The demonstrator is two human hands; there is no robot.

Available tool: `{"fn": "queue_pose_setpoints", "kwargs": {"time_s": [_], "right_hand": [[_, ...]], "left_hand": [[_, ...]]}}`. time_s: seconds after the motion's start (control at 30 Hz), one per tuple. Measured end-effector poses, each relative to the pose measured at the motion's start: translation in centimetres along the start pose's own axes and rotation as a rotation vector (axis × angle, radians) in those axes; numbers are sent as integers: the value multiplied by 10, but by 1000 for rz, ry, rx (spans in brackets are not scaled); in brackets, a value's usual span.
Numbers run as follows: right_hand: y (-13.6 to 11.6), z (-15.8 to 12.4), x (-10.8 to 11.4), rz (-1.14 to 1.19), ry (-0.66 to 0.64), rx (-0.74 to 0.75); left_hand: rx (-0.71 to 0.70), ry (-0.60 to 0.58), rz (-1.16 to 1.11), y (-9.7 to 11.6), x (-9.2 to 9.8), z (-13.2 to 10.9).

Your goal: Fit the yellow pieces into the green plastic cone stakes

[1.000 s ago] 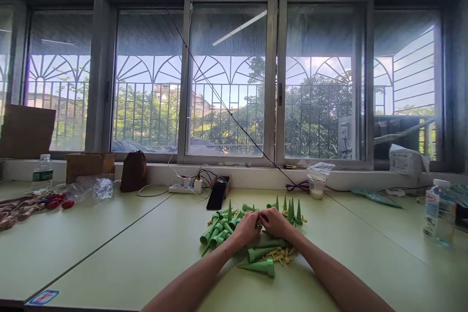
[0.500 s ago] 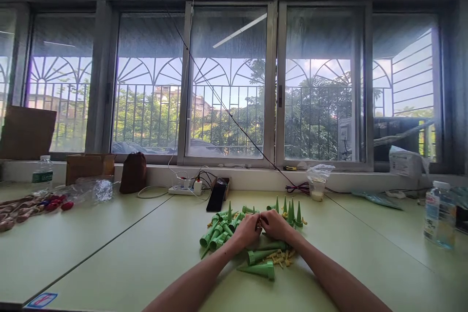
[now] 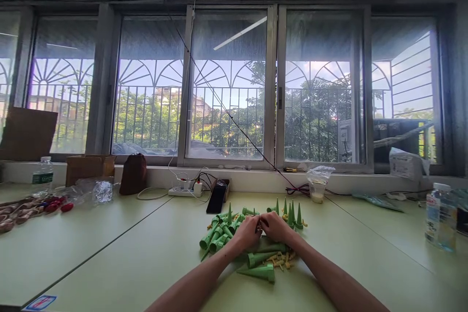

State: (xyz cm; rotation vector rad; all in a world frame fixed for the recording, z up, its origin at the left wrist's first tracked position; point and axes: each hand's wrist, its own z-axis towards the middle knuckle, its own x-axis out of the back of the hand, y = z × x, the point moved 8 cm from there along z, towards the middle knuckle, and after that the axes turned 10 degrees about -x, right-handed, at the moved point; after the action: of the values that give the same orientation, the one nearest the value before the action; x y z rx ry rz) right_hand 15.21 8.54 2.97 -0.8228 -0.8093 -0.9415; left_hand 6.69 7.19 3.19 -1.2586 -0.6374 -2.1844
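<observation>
My left hand (image 3: 248,233) and my right hand (image 3: 275,227) meet over the middle of the pile, fingertips bent together. Whatever small thing they pinch is hidden by the fingers. To the left of them lies a heap of hollow green plastic cones (image 3: 219,241), most on their sides. Beyond my right hand, several green cones (image 3: 299,218) stand point up. Between my forearms, a green cone (image 3: 262,273) rests on its side, with small yellow plastic pieces (image 3: 281,260) just behind it.
A phone (image 3: 216,198) leans near a power strip (image 3: 183,191) by the wall. A plastic cup with a bag (image 3: 317,187) stands behind the cones. To the right is a clear bottle (image 3: 438,217); at the far left are a brown pouch (image 3: 133,175) and wooden-looking items with red balls (image 3: 54,203).
The view has tilted very slightly, so everything sits a little lower. Both hands stay pressed together in the same place, and the cones have not moved.
</observation>
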Motion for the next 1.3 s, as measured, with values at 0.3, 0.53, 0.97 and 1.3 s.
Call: {"fn": "queue_pose_setpoints", "kwargs": {"time_s": [0.3, 0.53, 0.97, 1.3], "right_hand": [[1, -1, 0, 12, 11, 8], [1, 1, -2, 52, -4, 12], [3, 2, -2, 28, -1, -1], [2, 0, -1, 41, -4, 8]], "left_hand": [[18, -36, 21, -3, -4, 0], [9, -14, 4, -7, -6, 0], [22, -30, 1, -1, -1, -1], [1, -8, 2, -5, -4, 0]]}}
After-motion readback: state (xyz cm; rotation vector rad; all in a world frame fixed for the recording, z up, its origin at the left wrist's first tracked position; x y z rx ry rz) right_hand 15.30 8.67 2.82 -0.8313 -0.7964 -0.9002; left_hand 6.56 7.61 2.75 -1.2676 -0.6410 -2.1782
